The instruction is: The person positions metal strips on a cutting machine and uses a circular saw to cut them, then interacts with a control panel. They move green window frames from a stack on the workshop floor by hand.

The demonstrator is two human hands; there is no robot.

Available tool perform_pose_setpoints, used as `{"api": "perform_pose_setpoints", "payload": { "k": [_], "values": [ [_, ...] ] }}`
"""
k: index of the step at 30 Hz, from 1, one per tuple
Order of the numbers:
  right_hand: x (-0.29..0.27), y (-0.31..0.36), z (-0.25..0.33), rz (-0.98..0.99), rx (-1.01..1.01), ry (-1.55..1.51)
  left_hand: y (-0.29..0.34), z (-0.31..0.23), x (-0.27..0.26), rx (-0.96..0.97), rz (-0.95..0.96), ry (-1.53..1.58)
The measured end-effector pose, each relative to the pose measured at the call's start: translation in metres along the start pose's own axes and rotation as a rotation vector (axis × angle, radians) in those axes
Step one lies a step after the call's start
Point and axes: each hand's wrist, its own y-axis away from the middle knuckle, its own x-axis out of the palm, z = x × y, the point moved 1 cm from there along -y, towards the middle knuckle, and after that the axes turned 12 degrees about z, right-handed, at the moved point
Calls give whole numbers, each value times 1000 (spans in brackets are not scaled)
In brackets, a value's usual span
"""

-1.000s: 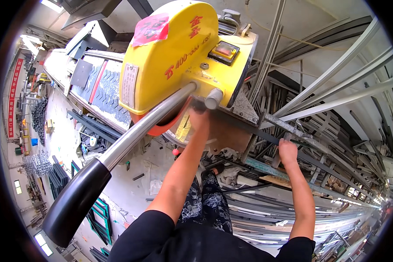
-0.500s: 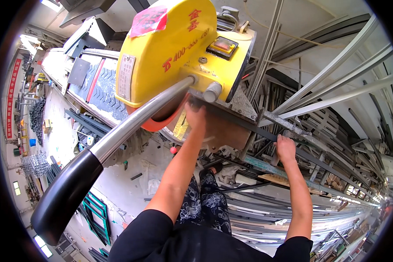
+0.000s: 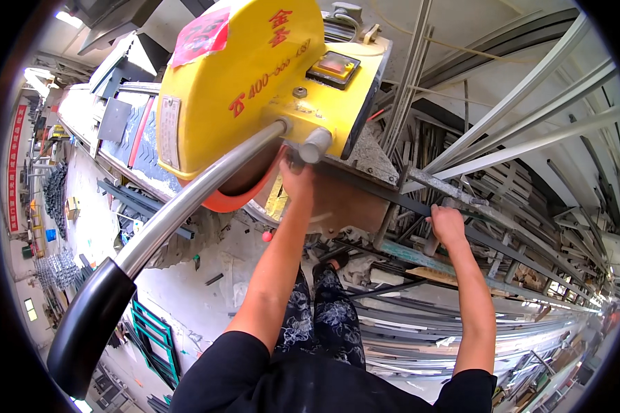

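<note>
workshop floor of pale dusty concrete (image 3: 186, 275) lies below me, with racks of long grey metal profiles (image 3: 530, 138) to my right and bundled stock beneath. directly ahead stands a chop saw with a large yellow rounded blade guard (image 3: 234, 82); its long steel lever with a black grip (image 3: 89, 330) reaches toward my left shoulder, unheld. my left hand (image 3: 297, 180) is up under the guard, on the near end of a long dark flat metal bar (image 3: 420, 205); the fingers are hidden, so i cannot tell how they sit. my right hand (image 3: 448, 224) is closed over the same bar further along. the bar lies across the saw bed (image 3: 344, 206), running off to my right. judged stiff, fairly heavy, sharp-edged, and prone to tip when held at one end; best taken in both hands well apart, clear of the blade.
</note>
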Motion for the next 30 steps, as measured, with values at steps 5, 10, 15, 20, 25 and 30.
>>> {"api": "perform_pose_setpoints", "payload": {
  "k": [5,10,15,20,25,30],
  "values": [
    [-3,-7,18,7,40,88,-11,-9,-7,-16,-48,10],
    [2,-32,47,-79,47,71,4,-42,6,-129,-35,105],
    [18,-64,51,-23,45,-26,3,-40,14,-99,-24,164],
    [11,-69,57,-36,-9,-42,-35,34,-6,0,-80,59],
    [13,-70,59,34,33,-92,-45,74,-18,-16,-59,-85],
    [16,-70,54,8,45,-77,-38,62,-16,-114,107,-32]
  ]
}}
